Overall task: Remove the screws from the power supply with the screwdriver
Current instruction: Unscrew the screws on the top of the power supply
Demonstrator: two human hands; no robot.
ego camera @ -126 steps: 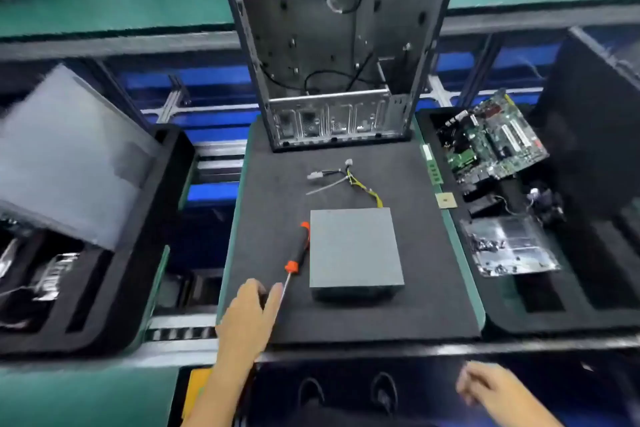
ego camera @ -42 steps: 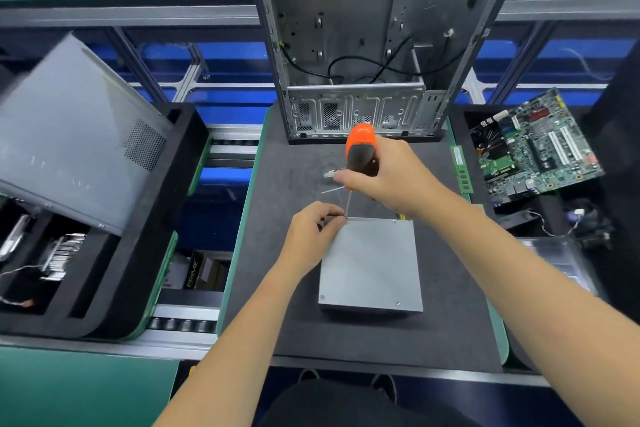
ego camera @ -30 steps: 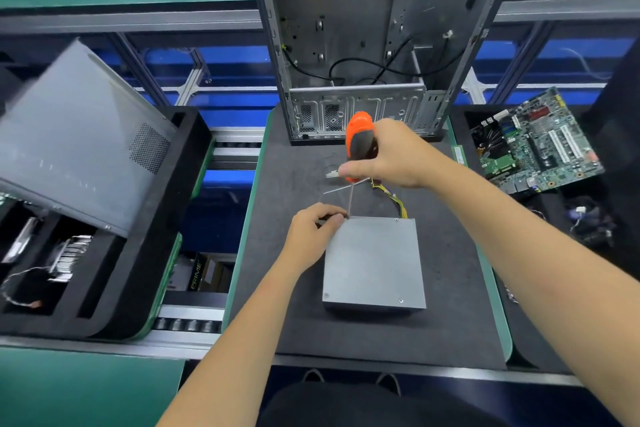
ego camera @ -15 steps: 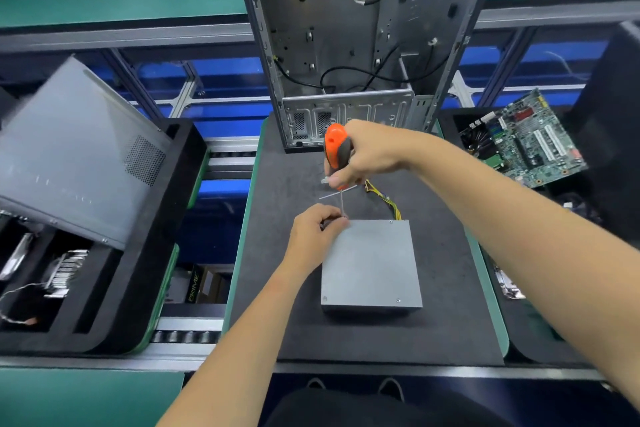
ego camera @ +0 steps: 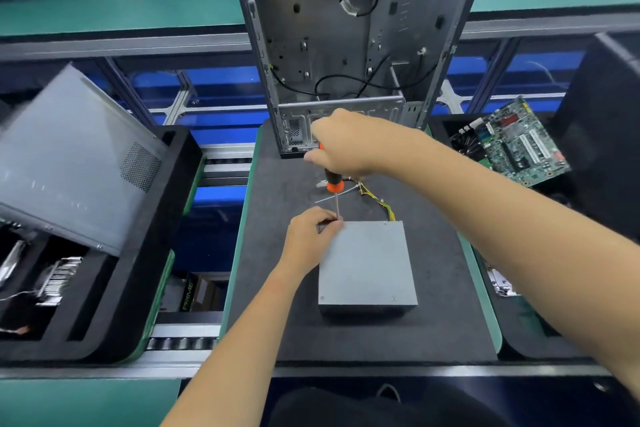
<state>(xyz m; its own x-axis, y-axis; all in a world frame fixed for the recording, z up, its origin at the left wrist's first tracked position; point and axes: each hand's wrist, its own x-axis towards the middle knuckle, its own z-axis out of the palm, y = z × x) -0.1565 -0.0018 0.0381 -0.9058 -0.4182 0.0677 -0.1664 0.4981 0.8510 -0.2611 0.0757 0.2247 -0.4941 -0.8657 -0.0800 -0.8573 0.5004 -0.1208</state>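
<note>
The power supply (ego camera: 367, 263), a flat grey metal box, is lying on the dark mat (ego camera: 433, 322) of the worktop, near the middle of the view, with its yellow wire bundle (ego camera: 379, 199) trailing from its far edge. The right hand (ego camera: 341, 146) is closing around the handle of the screwdriver (ego camera: 334, 184), gripping it from above; the black-and-orange handle is projecting below the fist and the thin metal shaft is running almost vertically down to the far left corner of the power supply. The left hand (ego camera: 311, 232) is resting against that same corner, its fingertips pinching together around the lower end of the shaft where the tip is meeting the casing. The screw at this corner is hidden by the fingers. Small screws are showing at the near left, near right and far right corners of the top face. The open computer case (ego camera: 346, 45) is standing upright just beyond the hands, at the far end of the mat. A motherboard (ego camera: 512, 146) is lying in the black tray to the right, well apart from the power supply.
</note>
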